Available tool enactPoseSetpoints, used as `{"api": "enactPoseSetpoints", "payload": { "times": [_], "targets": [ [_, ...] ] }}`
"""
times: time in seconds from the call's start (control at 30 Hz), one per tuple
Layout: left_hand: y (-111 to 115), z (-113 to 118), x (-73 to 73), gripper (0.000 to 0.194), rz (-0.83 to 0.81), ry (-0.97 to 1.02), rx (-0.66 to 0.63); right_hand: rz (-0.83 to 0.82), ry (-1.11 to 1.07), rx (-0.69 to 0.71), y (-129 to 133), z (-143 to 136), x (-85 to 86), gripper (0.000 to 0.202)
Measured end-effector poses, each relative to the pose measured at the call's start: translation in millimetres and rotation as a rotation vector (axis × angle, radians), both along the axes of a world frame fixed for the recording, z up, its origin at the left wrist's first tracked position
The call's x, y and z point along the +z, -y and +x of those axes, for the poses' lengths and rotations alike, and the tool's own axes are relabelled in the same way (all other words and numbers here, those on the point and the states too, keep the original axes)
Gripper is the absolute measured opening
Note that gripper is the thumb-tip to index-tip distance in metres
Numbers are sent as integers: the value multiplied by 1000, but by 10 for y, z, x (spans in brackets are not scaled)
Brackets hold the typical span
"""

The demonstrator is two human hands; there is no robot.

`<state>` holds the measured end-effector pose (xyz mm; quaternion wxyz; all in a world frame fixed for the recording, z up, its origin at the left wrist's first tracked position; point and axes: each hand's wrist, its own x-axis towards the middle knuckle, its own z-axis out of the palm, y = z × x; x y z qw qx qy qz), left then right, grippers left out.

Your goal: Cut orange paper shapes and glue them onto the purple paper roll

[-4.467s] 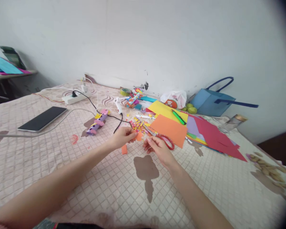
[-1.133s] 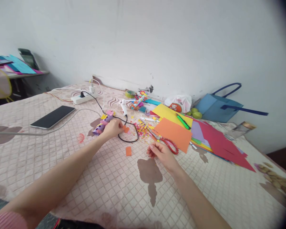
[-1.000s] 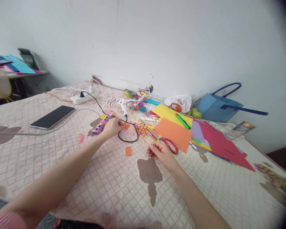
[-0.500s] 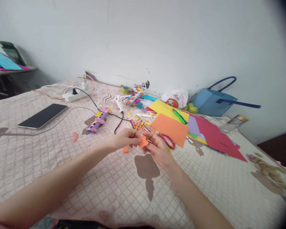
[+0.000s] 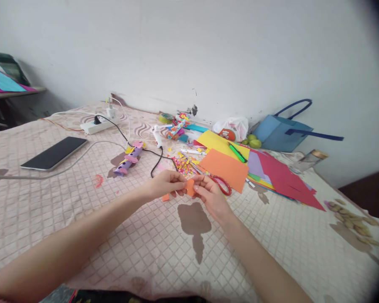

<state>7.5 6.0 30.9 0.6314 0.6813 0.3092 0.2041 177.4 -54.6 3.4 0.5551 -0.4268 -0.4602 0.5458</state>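
Observation:
Between my two hands is a small orange paper cutout (image 5: 190, 188) with a curved edge, held above the patterned cloth. My left hand (image 5: 167, 184) pinches its left side between thumb and fingers. On its right side, my right hand (image 5: 211, 195) grips it, fingers behind and thumb in front. Another orange paper piece (image 5: 166, 197) lies under my left hand. Scissors with red handles (image 5: 222, 185) rest just beyond my right hand. Past my fingertips are scattered yellow and pink paper scraps (image 5: 185, 163).
A purple paper roll with pink and yellow pieces (image 5: 129, 159) lies left, near a black tablet or phone (image 5: 55, 153). A white glue gun (image 5: 157, 135) and a power strip (image 5: 97, 125) stand behind. Coloured sheets (image 5: 227, 166), a green cutter (image 5: 238, 152), and a blue bag (image 5: 282, 131) are right.
The orange cutout has turned in my fingers and now shows a narrower shape. My right fingers have closed further over its right side. The view has shifted slightly.

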Motion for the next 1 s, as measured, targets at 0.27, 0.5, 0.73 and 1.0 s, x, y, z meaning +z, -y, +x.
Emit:
{"api": "enactPoseSetpoints", "payload": {
  "times": [0.27,0.5,0.73,1.0],
  "targets": [
    [29,2,34,20,-91,-37,-33,28,63,-72,-23,23,-18,18],
    [18,34,-70,20,-42,-1,13,88,183,-85,-3,4,5,15],
    [-13,59,-152,17,-40,30,67,78,186,-32,-12,4,-13,22],
    [19,69,-144,19,-61,26,38,72,212,-3,-7,-9,-23,23]
  ]
}}
